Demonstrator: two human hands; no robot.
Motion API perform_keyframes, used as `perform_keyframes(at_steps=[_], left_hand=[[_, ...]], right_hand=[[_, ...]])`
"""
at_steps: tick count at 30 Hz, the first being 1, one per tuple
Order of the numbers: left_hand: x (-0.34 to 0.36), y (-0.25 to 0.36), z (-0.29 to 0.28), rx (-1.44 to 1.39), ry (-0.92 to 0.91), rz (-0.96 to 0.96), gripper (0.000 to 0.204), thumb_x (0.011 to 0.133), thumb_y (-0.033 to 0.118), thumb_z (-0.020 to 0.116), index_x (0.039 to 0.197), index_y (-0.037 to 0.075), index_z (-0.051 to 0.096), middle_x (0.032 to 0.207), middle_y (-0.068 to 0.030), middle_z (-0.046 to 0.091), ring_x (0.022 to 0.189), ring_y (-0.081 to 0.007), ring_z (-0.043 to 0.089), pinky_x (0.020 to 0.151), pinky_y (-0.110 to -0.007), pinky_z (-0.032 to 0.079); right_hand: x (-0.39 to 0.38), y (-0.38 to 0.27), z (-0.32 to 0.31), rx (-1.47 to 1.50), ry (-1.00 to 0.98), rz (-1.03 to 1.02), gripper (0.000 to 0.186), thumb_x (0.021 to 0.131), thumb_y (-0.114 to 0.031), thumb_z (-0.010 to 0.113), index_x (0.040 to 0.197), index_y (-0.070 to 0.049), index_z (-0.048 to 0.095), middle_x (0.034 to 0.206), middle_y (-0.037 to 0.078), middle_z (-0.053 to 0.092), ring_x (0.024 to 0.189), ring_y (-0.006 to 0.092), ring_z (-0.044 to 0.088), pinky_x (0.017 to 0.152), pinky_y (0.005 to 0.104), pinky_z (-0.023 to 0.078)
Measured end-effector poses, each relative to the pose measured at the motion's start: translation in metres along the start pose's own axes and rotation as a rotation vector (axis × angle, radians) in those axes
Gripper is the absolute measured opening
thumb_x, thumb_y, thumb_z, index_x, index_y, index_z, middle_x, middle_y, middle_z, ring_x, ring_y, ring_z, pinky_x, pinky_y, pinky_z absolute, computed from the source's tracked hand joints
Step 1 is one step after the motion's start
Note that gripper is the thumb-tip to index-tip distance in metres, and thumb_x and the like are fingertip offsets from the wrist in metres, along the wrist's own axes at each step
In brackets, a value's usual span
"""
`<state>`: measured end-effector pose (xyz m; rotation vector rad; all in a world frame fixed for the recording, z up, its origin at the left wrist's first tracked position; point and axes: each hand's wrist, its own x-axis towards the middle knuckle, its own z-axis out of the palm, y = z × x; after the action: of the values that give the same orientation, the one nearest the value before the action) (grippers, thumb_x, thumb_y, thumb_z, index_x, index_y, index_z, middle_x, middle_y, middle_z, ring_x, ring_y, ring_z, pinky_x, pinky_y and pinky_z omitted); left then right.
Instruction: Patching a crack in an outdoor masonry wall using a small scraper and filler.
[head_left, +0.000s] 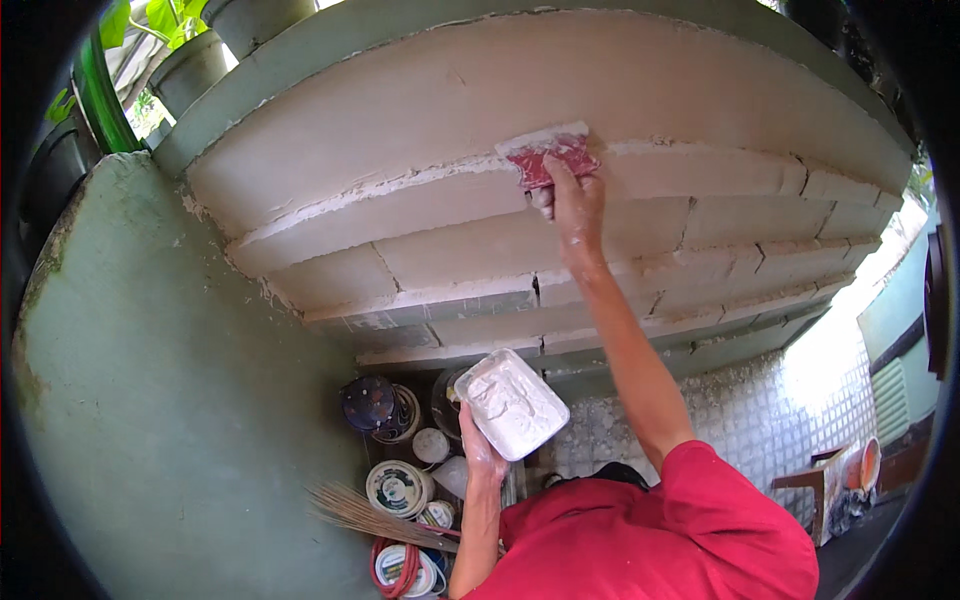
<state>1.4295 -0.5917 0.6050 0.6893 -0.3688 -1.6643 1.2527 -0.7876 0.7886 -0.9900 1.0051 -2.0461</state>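
My right hand (568,205) grips a red putty knife (530,150) whose blade carries white paste and rests on the upper ridge of the pale stepped surface (430,100), along a rough white band. My left hand (480,450) holds a rectangular white container (512,405) of thick white paste, low in the middle of the view. The stepped surface has several horizontal ledges with cracks and patchy white filler along their edges.
A green wall (150,380) stands at the left. Several buckets (398,488), a straw broom (350,505) and a red hose (395,570) crowd the lower middle. Potted plants (190,70) line the top left. At the lower right are tiled floor (760,400) and a wooden stand (830,480).
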Motion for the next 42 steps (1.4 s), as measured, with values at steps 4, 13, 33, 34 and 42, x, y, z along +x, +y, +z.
perform_keyframes(at_steps=[4, 13, 33, 34, 42], left_hand=[[0.001, 0.002, -0.003, 0.031, 0.027, 0.007, 0.059, 0.100, 0.048, 0.029, 0.140, 0.006, 0.040, 0.136, -0.0117, 0.051, 0.121, -0.0278, 0.054, 0.102, -0.042, 0.045], [0.007, -0.006, 0.005, 0.032, 0.019, -0.008, 0.058, 0.100, 0.047, 0.029, 0.139, 0.006, 0.042, 0.135, -0.0102, 0.053, 0.120, -0.0272, 0.054, 0.102, -0.041, 0.044], [-0.001, -0.001, -0.002, -0.036, 0.004, 0.030, 0.058, 0.099, 0.048, 0.029, 0.139, 0.008, 0.042, 0.136, -0.0096, 0.052, 0.121, -0.0283, 0.053, 0.102, -0.043, 0.044], [-0.003, 0.001, -0.005, -0.042, 0.012, 0.036, 0.058, 0.099, 0.048, 0.029, 0.139, 0.008, 0.042, 0.136, -0.0096, 0.052, 0.121, -0.0283, 0.053, 0.102, -0.043, 0.044], [-0.001, -0.002, -0.007, 0.007, 0.008, 0.038, 0.059, 0.100, 0.048, 0.030, 0.140, 0.006, 0.041, 0.136, -0.0109, 0.051, 0.121, -0.0275, 0.054, 0.102, -0.041, 0.044]], right_hand=[[0.022, -0.039, -0.037, -0.294, -0.048, -0.254, 0.021, 0.087, -0.025, 0.066, 0.086, -0.004, 0.070, 0.067, 0.002, 0.063, 0.060, 0.0068, 0.056, 0.053, 0.0266, 0.043], [0.080, -0.088, -0.118, -0.870, 0.325, -0.799, 0.033, 0.092, -0.028, 0.059, 0.082, 0.003, 0.065, 0.073, 0.021, 0.064, 0.064, 0.0321, 0.063, 0.062, 0.0408, 0.049], [0.023, -0.041, 0.043, -0.889, -0.023, -0.781, 0.011, 0.082, -0.008, 0.059, 0.077, 0.000, 0.063, 0.067, 0.024, 0.060, 0.062, 0.0404, 0.062, 0.056, 0.0482, 0.049], [0.025, -0.055, 0.023, -0.913, 0.001, -0.751, 0.008, 0.079, -0.005, 0.057, 0.080, 0.000, 0.063, 0.067, 0.023, 0.061, 0.063, 0.0394, 0.064, 0.057, 0.0473, 0.051], [0.069, -0.053, -0.002, -1.120, 0.142, -0.902, 0.009, 0.079, -0.007, 0.059, 0.077, 0.000, 0.065, 0.067, 0.023, 0.061, 0.065, 0.0390, 0.065, 0.056, 0.0468, 0.051]])
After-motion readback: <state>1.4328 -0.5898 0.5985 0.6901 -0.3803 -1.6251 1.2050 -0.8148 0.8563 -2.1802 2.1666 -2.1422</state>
